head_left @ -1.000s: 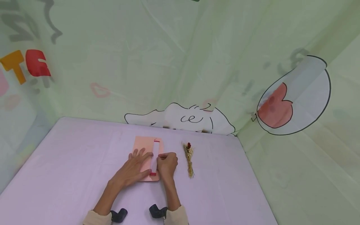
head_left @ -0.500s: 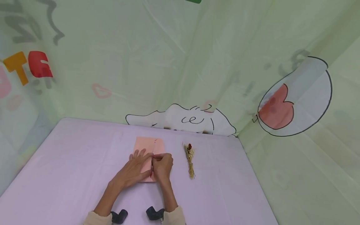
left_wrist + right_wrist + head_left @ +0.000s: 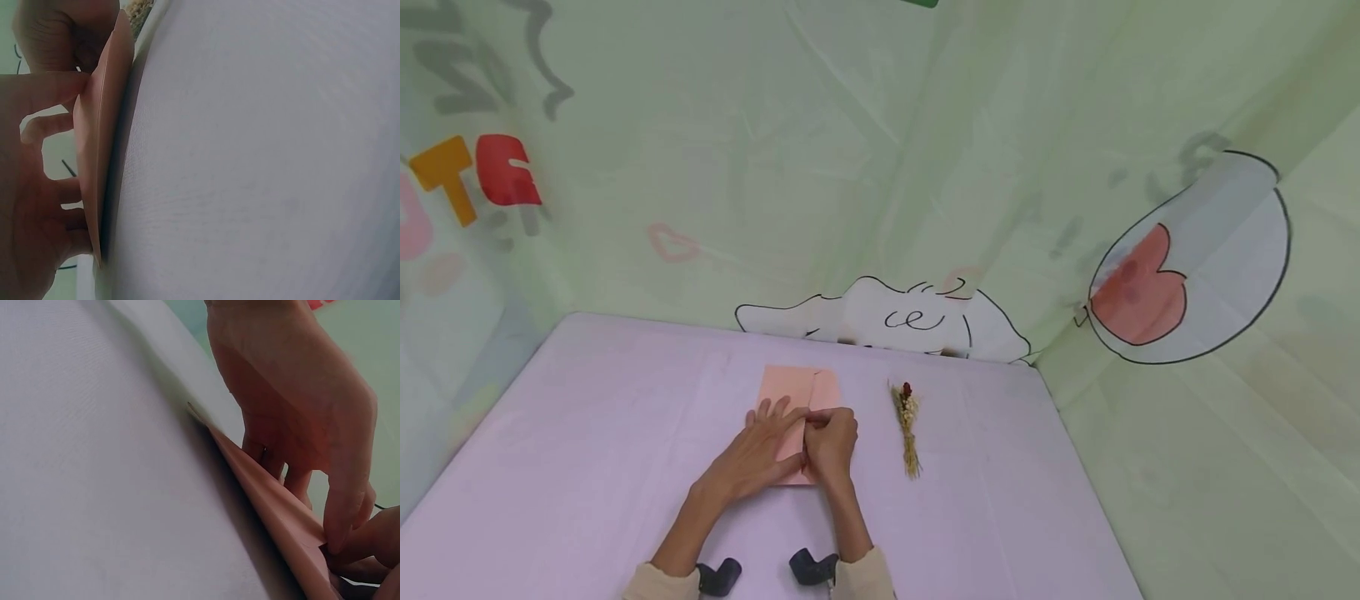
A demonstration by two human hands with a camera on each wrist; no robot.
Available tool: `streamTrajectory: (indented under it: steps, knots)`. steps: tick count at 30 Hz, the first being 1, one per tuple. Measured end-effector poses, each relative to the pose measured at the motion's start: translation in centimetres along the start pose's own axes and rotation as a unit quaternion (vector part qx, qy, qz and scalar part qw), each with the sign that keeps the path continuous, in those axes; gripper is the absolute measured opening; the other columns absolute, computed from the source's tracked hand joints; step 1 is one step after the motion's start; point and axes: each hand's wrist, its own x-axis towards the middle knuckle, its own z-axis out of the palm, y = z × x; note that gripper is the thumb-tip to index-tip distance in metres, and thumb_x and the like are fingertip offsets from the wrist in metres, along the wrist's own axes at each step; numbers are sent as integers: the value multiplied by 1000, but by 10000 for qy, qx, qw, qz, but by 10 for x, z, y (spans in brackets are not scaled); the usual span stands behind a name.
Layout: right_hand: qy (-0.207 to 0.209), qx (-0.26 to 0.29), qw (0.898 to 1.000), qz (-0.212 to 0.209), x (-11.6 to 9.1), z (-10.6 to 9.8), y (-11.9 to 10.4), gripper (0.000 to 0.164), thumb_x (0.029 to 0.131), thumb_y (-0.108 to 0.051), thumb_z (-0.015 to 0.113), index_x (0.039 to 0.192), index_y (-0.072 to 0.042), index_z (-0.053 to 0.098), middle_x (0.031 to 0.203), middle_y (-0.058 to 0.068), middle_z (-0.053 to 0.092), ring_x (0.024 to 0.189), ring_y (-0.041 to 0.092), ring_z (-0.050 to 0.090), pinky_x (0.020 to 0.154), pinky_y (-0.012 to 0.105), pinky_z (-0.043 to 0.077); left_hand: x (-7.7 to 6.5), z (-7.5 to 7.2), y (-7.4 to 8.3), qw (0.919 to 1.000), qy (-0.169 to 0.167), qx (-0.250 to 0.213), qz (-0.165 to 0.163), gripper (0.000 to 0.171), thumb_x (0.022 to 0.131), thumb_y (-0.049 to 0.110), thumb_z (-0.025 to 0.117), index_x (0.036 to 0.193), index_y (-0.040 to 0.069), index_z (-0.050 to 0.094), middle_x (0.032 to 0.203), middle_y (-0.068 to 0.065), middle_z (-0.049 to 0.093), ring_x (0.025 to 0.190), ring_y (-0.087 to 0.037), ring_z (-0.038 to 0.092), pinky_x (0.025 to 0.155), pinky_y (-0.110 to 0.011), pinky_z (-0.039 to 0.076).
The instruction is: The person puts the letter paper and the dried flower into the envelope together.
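Left hand (image 3: 754, 454) and right hand (image 3: 833, 442) come together over the pale table (image 3: 625, 400), forearms slanting inward. The left is spread, pressing with its palm low and its thumb and forefinger stretched rightward; the right has its fingers curled, pinching the pink paper (image 3: 784, 383) along a flap edge, close to the left forefinger. Beneath both, that paper lies flat, its long axis pointing away from the person towards the wall. Right of it lie dried flowers (image 3: 907, 425), blooms farthest, stems nearest.
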Motion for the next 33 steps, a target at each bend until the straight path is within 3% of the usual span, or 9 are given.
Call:
streamTrajectory:
  steps: [4,8,14,19,25,33]
  knots:
    - [-314,184,9988,328,-1,-9,-7,13,84,5,74,89,0,86,66,4,76,51,6,65,48,21,53,1,1,2,10000,1,41,-3,64,104,40,66,162,18,50,175,-29,33,162,-61,26,129,-77,24]
    - [-305,525,9975,372,-9,-26,-27,12,89,11,74,96,8,83,74,14,79,50,14,70,47,24,56,1,-1,3,10000,26,84,40,64,102,38,68,161,16,52,174,-32,35,160,-63,28,127,-79,25]
    - [476,47,9985,255,-5,-51,-33,10,89,5,83,99,5,84,83,14,80,66,13,71,59,20,57,1,-4,4,9998,122,64,116,63,100,35,70,158,15,54,171,-34,38,158,-66,29,125,-82,25]
    - [1077,-115,9940,150,6,-76,-24,13,87,2,87,99,4,84,82,12,80,68,18,72,65,29,59,0,-6,1,9997,186,82,105,59,99,32,71,155,18,56,170,-34,39,157,-67,30,123,-85,24]
    - [1583,-360,9867,-83,18,-107,-15,19,86,0,88,104,2,85,85,13,81,73,24,76,68,31,58,-2,-6,0,9997,213,56,94,60,100,34,70,156,19,55,172,-34,37,158,-66,28,125,-83,23]
    - [2067,-687,9757,230,20,-137,5,23,86,0,88,108,4,84,89,18,80,79,34,78,77,51,61,-4,-3,5,9997,153,1,172,62,101,37,69,158,18,54,172,-34,35,159,-66,26,125,-83,22]
